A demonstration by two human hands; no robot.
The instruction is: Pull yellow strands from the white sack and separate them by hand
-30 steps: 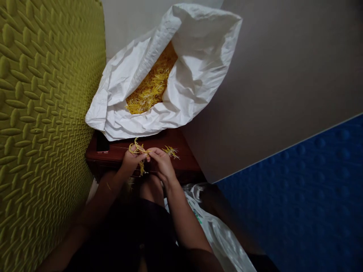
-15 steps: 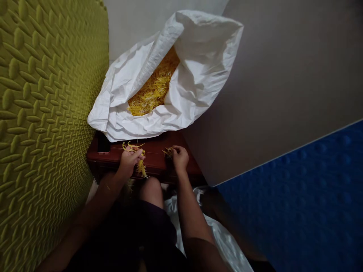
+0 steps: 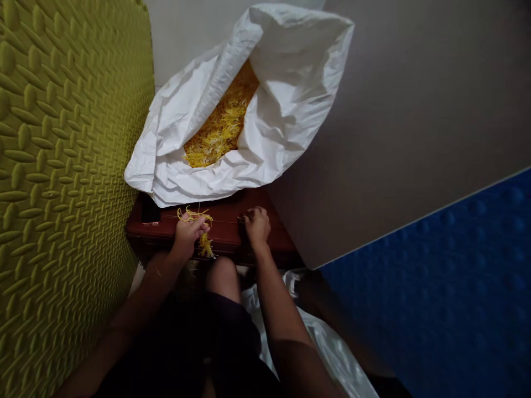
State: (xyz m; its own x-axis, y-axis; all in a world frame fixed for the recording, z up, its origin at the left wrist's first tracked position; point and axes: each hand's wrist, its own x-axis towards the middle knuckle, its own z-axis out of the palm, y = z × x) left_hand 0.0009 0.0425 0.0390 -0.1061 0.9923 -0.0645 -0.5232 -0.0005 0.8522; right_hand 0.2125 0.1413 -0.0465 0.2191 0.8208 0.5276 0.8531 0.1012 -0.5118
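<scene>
Seen from the head camera, two hands are at work over one reddish-brown wooden stool top (image 3: 207, 232), and both forearms reach forward from the bottom of the view. The left hand (image 3: 188, 235) is closed, gripping one tangled clump of thin yellow flower petals (image 3: 197, 221), with strands looping above the knuckles and a tuft hanging below the fist. The right hand (image 3: 257, 226) sits just to its side, apart from it, with its fingers (image 3: 249, 216) curled down against the wood. It looks closed, but I cannot tell whether it pinches anything.

Directly beyond the hands, one large white plastic sack (image 3: 290, 72) lies open, its crumpled lower edge overlapping the far side of the stool top. Inside is one heaped pile of the same yellow petals (image 3: 219, 124). One black smartphone (image 3: 150, 211) lies at the stool's left corner, partly under the sack.

An olive-green embossed foam mat (image 3: 62, 166) stands along the left. A grey-brown panel (image 3: 406, 110) and a blue studded mat (image 3: 435, 287) fill the right, and a white wall (image 3: 182, 38) shows at the top. Below the stool are one bare knee (image 3: 222, 276), dark shorts (image 3: 215, 337) and a second white plastic bag (image 3: 327, 348).
</scene>
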